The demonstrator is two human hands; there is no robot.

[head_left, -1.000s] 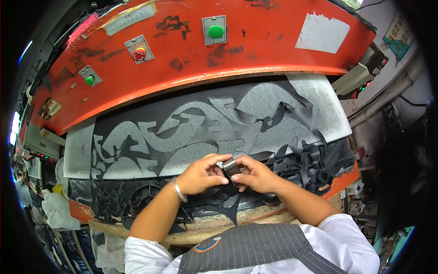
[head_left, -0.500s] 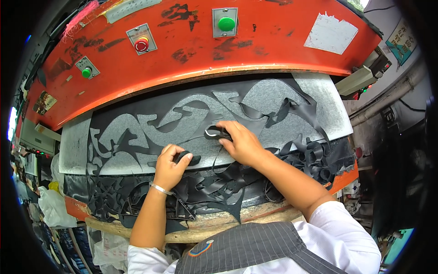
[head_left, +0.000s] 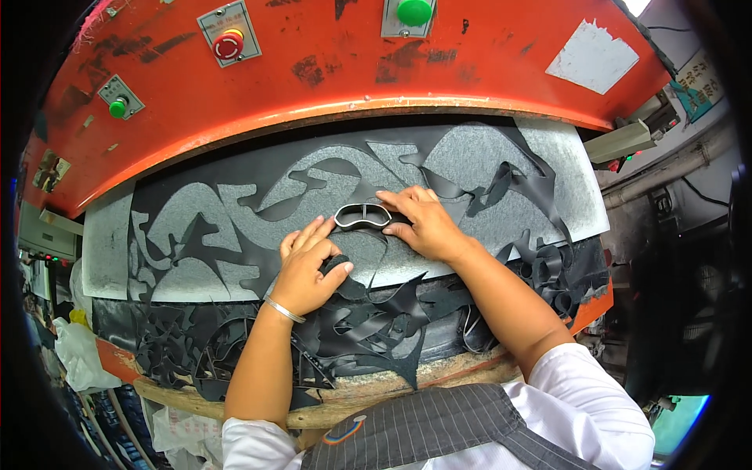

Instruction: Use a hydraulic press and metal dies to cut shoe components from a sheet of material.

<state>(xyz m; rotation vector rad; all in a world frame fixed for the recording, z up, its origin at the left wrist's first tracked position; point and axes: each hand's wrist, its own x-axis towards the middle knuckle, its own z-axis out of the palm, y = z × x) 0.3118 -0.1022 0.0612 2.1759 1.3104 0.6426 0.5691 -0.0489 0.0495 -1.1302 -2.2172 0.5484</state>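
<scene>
A curved metal cutting die with a crossbar rests on the black leather sheet, near its front edge. My right hand grips the die's right end between thumb and fingers. On the other side, the fingertips of my left hand reach to the die's left end. A small dark cut piece, perhaps a little stack, is held between that hand's thumb and curled fingers. Large curved openings in the sheet show the grey cutting board beneath.
Loose black leather scraps heap along the front, over a wooden edge. Beyond the board stands the orange press beam with a red button and green buttons. A plastic bag hangs at the left.
My right hand has turned the die and set it lying flat, open outline up. My left hand has moved right and stretched its fingers to the die. The view has shifted slightly.
</scene>
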